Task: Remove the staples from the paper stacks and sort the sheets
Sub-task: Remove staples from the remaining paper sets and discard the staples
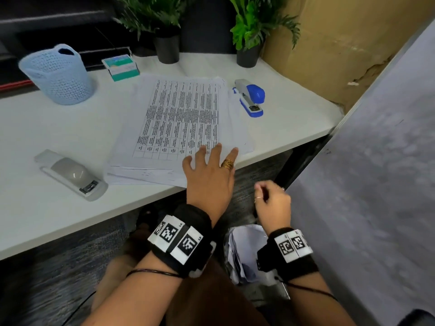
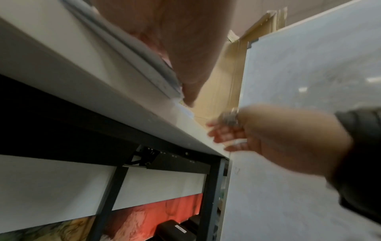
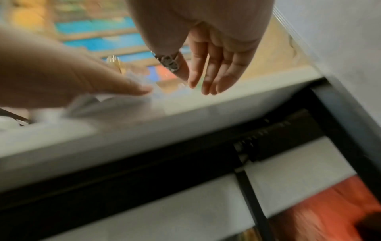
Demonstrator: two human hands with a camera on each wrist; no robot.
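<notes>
A stack of printed sheets (image 1: 179, 128), with a table of text on top, lies in the middle of the white desk (image 1: 47, 208). My left hand (image 1: 211, 152) rests flat on the stack's near right corner, fingers spread and straight. In the left wrist view its palm (image 2: 185, 48) lies over the edge of the paper stack (image 2: 132, 50). My right hand (image 1: 263, 191) hangs off the desk's front edge, below the tabletop, holding nothing. In the right wrist view its fingers (image 3: 210, 76) droop relaxed and empty, beside the left hand (image 3: 82, 78).
A grey stapler (image 1: 70, 175) lies left of the stack and a blue stapler (image 1: 250, 97) to its right. At the back stand a blue mesh basket (image 1: 57, 74), a small box (image 1: 121, 67) and two potted plants (image 1: 167, 43). A bin of crumpled paper (image 1: 244, 252) sits below my right wrist. A grey partition (image 1: 376, 161) closes the right.
</notes>
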